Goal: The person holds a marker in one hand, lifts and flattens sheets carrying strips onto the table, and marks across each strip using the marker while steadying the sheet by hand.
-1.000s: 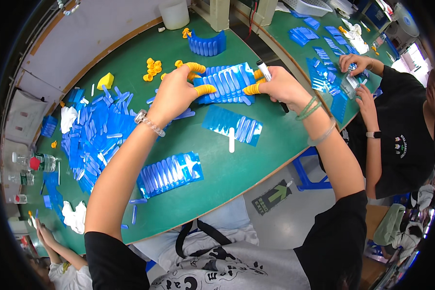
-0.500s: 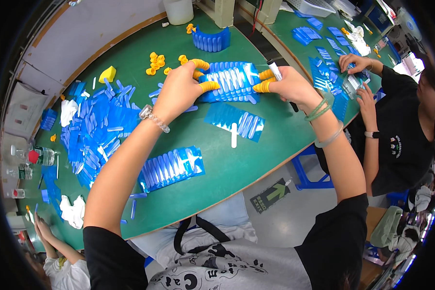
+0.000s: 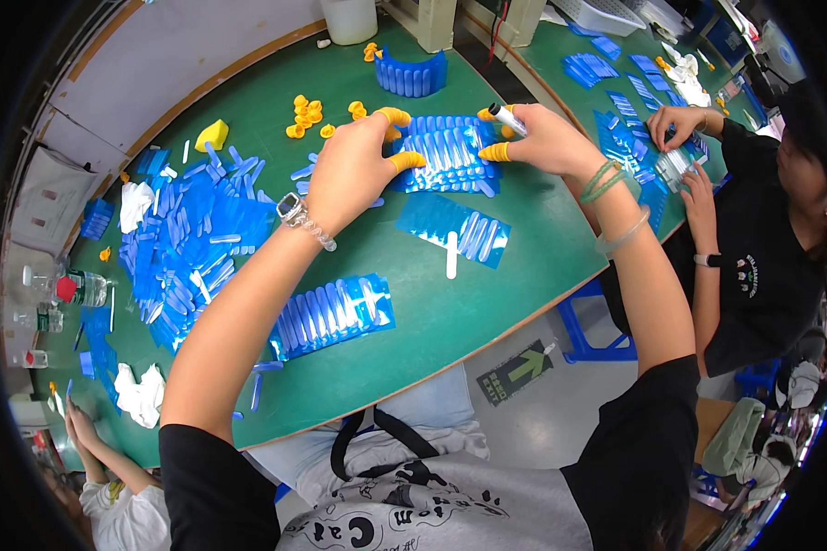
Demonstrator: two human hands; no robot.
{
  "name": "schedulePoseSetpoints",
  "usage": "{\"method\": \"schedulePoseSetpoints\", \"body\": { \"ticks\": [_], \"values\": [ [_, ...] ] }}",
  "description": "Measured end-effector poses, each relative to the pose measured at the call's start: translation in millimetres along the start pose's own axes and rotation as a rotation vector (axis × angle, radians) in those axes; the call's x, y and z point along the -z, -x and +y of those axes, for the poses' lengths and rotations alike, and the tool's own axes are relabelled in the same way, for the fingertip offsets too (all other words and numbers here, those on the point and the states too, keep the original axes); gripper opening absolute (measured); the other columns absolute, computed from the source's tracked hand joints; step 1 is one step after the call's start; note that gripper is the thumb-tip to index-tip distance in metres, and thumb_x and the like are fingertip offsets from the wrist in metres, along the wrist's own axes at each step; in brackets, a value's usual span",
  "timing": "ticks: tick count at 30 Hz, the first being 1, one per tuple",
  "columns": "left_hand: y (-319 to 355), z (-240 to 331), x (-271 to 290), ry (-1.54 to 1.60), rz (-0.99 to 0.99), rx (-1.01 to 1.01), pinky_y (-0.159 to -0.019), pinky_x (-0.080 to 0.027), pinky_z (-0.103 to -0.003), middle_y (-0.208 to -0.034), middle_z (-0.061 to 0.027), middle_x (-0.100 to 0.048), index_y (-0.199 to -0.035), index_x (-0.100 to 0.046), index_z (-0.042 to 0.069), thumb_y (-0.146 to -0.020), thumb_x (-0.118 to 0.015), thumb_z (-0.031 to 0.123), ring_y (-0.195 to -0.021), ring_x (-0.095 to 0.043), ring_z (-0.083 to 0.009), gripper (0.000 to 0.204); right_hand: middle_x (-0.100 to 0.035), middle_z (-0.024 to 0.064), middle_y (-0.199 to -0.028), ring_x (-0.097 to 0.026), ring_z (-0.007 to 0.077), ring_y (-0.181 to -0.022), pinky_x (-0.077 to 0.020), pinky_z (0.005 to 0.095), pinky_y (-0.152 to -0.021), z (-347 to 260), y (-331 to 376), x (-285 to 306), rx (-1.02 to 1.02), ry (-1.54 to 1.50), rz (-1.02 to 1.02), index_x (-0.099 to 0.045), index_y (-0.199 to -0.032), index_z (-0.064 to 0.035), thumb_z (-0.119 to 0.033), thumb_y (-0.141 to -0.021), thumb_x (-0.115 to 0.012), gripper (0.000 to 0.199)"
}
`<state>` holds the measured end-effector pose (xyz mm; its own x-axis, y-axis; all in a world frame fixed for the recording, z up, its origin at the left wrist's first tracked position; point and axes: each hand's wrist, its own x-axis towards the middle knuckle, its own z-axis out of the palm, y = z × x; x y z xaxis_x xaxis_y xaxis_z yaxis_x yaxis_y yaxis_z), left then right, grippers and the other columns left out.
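Note:
A blue film sheet bearing rows of oblong blue pieces [image 3: 446, 151] lies across the far middle of the green table. My left hand [image 3: 356, 158] grips its left edge with thumb and fingers in yellow finger cots. At its right edge is my right hand [image 3: 551, 142], its yellow-cotted thumb and finger closed on the film. A black-and-white marker pen [image 3: 507, 119] is also held in my right hand, pointing up and left. Nearer me lies a partly filled blue sheet [image 3: 432, 227] with a loose white strip [image 3: 451, 255] over its lower edge.
Left is a heap of blue pieces and film [image 3: 188, 243]. Another filled sheet [image 3: 331, 317] lies near the front edge. Yellow finger cots [image 3: 305, 115], a yellow sponge [image 3: 213, 135] and a curved blue sheet [image 3: 412, 75] sit farther back. A co-worker's hands [image 3: 675, 129] work at right.
My right hand has moved left, closer in on the sheet's right edge, and the marker has tilted farther left. The whole view has shifted slightly.

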<state>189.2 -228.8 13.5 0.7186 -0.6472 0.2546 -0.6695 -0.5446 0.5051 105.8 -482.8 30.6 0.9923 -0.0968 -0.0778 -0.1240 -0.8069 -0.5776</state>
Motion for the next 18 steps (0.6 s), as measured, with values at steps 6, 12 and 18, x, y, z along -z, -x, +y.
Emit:
{"method": "schedulePoseSetpoints", "body": {
  "ticks": [6,12,18],
  "values": [
    [-2.0,-1.2,0.8,0.066,0.041,-0.03,-0.079,-0.056,-0.033,-0.109,-0.0147,-0.07,-0.12,-0.065,0.005,-0.076,-0.083,0.024,-0.091,-0.071,-0.0217,0.051,-0.068,0.0139,-0.106,-0.064,0.0231,-0.095,-0.0491,0.0337,-0.087,-1.5,-1.7,0.7,0.05,-0.046,-0.024,-0.065,-0.122,-0.0044,-0.03,-0.076,-0.084,0.056],
    [-4.9,6.2,5.7,0.167,-0.019,0.051,-0.075,-0.056,-0.032,-0.107,-0.0123,-0.069,-0.12,-0.065,0.006,-0.076,-0.084,0.021,-0.084,-0.07,-0.0176,0.05,-0.068,0.0122,-0.108,-0.062,0.022,-0.1,-0.0475,0.0337,-0.091,5.0,-5.5,1.7,0.052,-0.136,-0.08,-0.065,-0.12,-0.0013,-0.029,-0.077,-0.084,0.055],
    [-10.6,4.8,7.5,0.323,-0.1,0.168,-0.075,-0.056,-0.029,-0.109,-0.0118,-0.066,-0.122,-0.061,0.003,-0.079,-0.083,0.015,-0.082,-0.067,-0.0141,0.05,-0.066,0.003,-0.092,-0.055,0.0112,-0.076,-0.0447,0.0267,-0.066,-0.9,-0.9,11.0,-0.103,-0.335,-0.128,-0.068,-0.115,-0.0025,-0.023,-0.079,-0.08,0.043]
  ]
}}
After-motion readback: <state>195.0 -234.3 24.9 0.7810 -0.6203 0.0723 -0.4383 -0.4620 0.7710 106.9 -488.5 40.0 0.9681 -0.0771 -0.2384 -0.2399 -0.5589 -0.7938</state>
